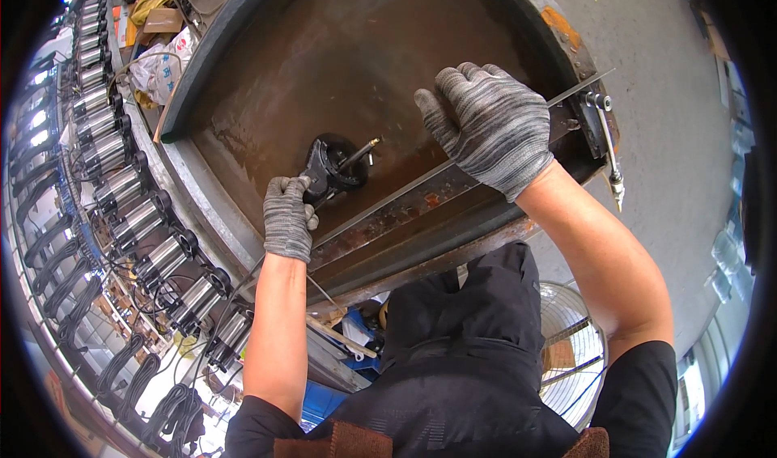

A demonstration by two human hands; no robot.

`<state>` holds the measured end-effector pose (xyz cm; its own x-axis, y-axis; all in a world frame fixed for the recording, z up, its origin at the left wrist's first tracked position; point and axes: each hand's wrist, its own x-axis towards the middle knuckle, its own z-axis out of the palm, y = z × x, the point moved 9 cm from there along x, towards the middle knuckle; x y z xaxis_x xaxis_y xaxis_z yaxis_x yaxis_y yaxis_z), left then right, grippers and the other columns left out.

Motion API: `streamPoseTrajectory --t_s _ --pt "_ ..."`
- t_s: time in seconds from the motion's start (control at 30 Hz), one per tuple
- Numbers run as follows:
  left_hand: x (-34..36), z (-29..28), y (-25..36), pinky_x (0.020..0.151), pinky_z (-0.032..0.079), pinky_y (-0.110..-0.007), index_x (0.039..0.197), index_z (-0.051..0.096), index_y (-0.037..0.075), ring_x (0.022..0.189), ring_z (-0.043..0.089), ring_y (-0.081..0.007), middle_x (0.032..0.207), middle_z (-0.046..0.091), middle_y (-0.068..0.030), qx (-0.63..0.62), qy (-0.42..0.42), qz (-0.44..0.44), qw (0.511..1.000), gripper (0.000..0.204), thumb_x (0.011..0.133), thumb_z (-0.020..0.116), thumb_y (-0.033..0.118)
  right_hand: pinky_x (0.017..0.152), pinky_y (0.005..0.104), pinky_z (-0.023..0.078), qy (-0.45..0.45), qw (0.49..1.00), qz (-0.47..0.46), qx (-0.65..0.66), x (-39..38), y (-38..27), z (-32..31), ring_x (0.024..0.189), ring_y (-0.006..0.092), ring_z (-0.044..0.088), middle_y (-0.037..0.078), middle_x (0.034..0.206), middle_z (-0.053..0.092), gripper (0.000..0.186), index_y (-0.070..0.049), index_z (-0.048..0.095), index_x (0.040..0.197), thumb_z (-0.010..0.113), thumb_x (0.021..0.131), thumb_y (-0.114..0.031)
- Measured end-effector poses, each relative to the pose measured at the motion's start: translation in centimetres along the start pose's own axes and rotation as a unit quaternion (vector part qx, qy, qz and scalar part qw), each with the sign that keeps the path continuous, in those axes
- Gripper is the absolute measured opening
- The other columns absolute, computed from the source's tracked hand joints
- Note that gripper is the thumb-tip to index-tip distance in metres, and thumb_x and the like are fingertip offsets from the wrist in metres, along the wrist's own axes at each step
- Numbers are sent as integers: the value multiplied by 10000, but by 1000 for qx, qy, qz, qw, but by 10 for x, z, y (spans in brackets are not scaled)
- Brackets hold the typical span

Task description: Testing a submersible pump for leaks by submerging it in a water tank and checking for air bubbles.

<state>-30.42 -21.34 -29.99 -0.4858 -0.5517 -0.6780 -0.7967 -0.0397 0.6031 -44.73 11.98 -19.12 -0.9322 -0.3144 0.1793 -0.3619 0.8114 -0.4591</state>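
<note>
My left hand [287, 215], in a grey knitted glove, grips a black rounded part [328, 175] with a short rod [360, 154] and brass-coloured tip, over a metal trough [267, 61] with brownish water. My gloved right hand [486, 126] is raised to the right of it, fingers loosely curved and thumb apart, with nothing visible in them. A long thin metal strip [591, 82] runs diagonally behind that hand, along a rusty steel bar [417, 203] at the trough's near side.
Rows of cylindrical metal units [170, 256] with coiled black cables [121, 369] line the left. A small fitting [611, 146] with a rod is fixed at the trough's right corner. A round wire-grilled fan [571, 373] stands below. Bags [158, 74] and cardboard [162, 21] lie upper left.
</note>
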Motion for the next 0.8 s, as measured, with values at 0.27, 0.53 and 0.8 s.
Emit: streamPoseTrajectory --t_s 0.27,0.53,0.8 --pt "-1 0 5 295 318 -262 891 473 137 378 373 -94 693 492 -10 34 12 -2 999 175 923 643 107 622 403 534 -6 1000 1 -1 0 1 2 744 286 650 91 779 652 208 -108 657 824 670 908 -298" --pt "-7 4 9 302 318 -259 888 468 141 386 376 -91 682 482 -6 1 18 -7 1000 185 928 645 104 626 407 535 -7 1000 -1 -5 1 2 3 748 291 649 91 783 654 217 -108 651 823 657 917 -304" --pt "-50 -5 45 323 308 -242 837 414 153 408 370 -75 656 456 15 -12 0 76 997 286 924 679 85 681 421 535 -17 1000 5 -8 -3 2 8 792 297 647 88 821 658 202 -111 641 877 658 915 -308"
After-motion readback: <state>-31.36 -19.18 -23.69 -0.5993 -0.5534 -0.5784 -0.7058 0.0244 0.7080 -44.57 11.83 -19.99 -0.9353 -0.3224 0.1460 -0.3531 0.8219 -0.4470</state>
